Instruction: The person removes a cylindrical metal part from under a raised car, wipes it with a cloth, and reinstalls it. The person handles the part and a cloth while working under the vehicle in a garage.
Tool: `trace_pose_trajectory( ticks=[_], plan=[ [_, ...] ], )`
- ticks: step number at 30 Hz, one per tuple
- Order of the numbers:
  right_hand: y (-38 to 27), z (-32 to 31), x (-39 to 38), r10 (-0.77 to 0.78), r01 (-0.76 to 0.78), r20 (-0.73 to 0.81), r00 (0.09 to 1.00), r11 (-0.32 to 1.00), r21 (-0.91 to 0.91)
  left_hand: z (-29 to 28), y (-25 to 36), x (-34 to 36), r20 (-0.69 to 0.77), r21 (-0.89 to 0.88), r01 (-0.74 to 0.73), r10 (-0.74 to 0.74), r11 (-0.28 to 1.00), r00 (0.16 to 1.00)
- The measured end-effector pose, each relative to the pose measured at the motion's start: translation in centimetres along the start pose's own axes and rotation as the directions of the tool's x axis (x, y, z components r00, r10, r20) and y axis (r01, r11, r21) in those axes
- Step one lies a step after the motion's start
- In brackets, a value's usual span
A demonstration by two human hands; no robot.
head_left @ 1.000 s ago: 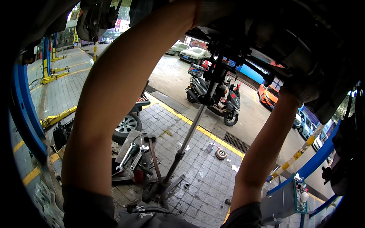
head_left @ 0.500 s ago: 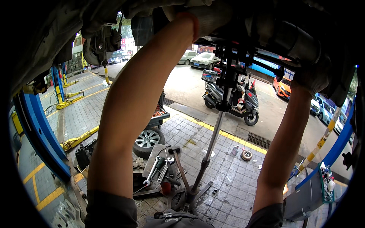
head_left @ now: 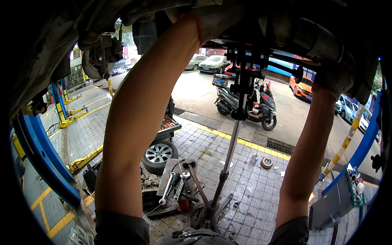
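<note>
Both my arms reach up to the dark underside of a raised vehicle. My left hand (head_left: 220, 21), in a greyish glove with an orange cuff, is up among shadowed parts at the top middle; its fingers are hidden. On the right, my gloved right hand (head_left: 337, 77) is raised against the underside beside a rounded cylindrical part (head_left: 322, 38). Its fingers are lost in shadow, so any grip cannot be made out. Between my arms stands a tall telescopic jack (head_left: 229, 151), its dark head just below the vehicle's parts.
By the jack's base, a hammer (head_left: 197, 181), wrenches (head_left: 179, 190) and a screwdriver lie on a metal plate. Behind are a loose wheel (head_left: 158, 152) and a tool drawer. Blue lift posts (head_left: 43, 147) flank me. A scooter (head_left: 261, 107) and cars stand beyond; a grey cart (head_left: 332, 209) is at right.
The whole view has shifted slightly, with the background parts at left sliding leftward. Both hands stay at nearly the same spots under the vehicle.
</note>
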State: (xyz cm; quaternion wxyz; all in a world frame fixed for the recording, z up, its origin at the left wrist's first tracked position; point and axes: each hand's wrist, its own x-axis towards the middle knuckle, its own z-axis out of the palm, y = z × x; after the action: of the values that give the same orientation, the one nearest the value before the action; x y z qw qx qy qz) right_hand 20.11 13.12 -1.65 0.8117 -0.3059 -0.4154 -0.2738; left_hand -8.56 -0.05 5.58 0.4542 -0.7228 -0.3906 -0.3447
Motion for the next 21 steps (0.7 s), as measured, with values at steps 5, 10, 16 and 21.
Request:
trace_pose_trajectory(
  ticks=[5, 10, 16, 21],
  plan=[
    [1.1, 0.5, 0.4, -0.102, 0.105, -0.026, 0.994, 0.961, 0.255, -1.1, -0.9, -1.4, 0.095, -0.194, -0.03, 0.049, 0.981, 0.994],
    [1.1, 0.4, 0.2, -0.201, 0.201, -0.099, 0.975, 0.98, -0.007, -0.9, -1.6, -2.2, 0.092, -0.22, -0.02, 0.041, 0.975, 0.995],
    [0.7, 0.1, 0.0, -0.167, 0.161, -0.06, 0.984, 0.981, -0.105, 0.4, -2.4, -1.3, -0.052, 0.055, 0.003, -0.001, 0.998, 0.999],
    [0.8, 0.2, 0.1, -0.028, 0.032, -0.02, 0.999, 0.97, 0.243, -1.2, -3.8, -3.1, 0.112, -0.318, -0.046, 0.085, 0.947, 0.99]
  ],
)
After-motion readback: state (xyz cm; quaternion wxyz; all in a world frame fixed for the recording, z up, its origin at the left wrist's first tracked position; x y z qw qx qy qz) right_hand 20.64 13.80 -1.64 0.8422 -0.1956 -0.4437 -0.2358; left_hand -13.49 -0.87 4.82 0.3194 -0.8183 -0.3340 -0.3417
